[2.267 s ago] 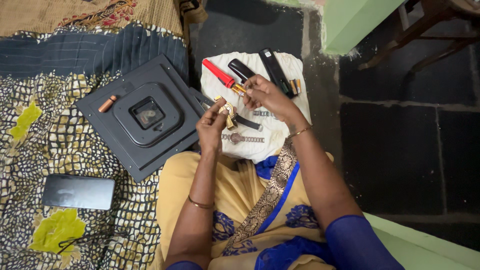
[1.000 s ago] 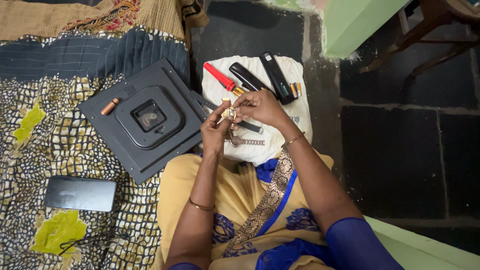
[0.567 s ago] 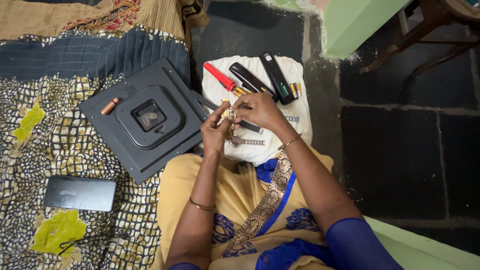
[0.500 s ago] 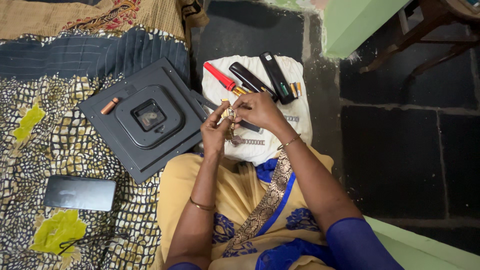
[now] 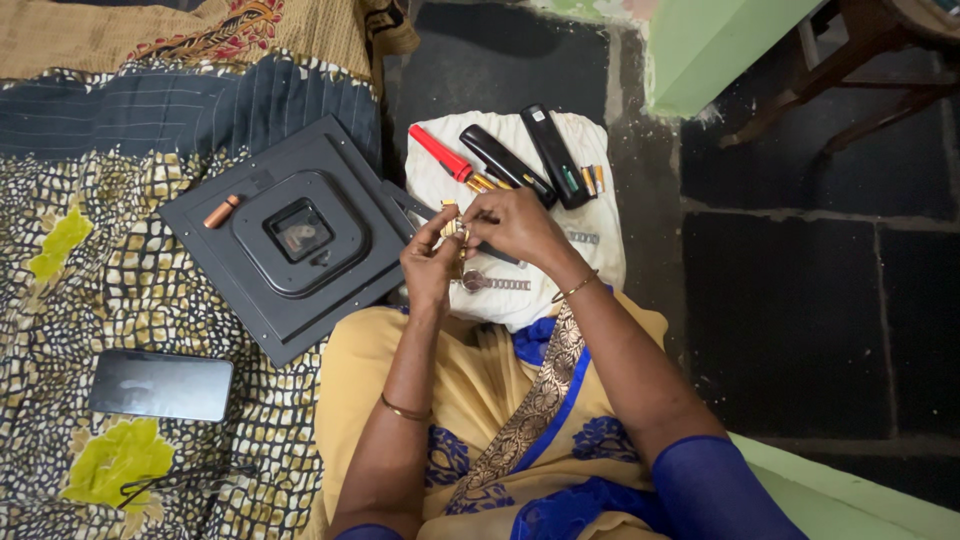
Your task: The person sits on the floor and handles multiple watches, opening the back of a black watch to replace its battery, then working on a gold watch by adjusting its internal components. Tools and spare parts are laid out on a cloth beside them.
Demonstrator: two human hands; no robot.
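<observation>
Both hands meet at frame centre over a white cloth (image 5: pixel 590 255) spread on the dark floor (image 5: pixel 800 300). Left hand (image 5: pixel 432 262) has its fingers curled shut around a small gold-coloured item (image 5: pixel 452 226); too small to tell what it is. Right hand (image 5: pixel 512 222) pinches in at the same item from the right, fingers closed, tips touching it. Just below the hands a watch (image 5: pixel 488 283) with a metal strap lies flat on the cloth.

Upper centre on the cloth: red screwdriver (image 5: pixel 440 153), two black remotes (image 5: pixel 530 160) side by side, and a few batteries (image 5: pixel 592 178) beside the right remote.

Left of the hands, a dark square clock (image 5: pixel 290 235) lies back-side up on a patterned quilt (image 5: pixel 110 290), its right corner reaching the cloth. A copper battery (image 5: pixel 221 211) rests on the clock's upper left part. A black phone (image 5: pixel 160 385) lies lower left on the quilt. Yellow and blue garment fills the lower centre.
</observation>
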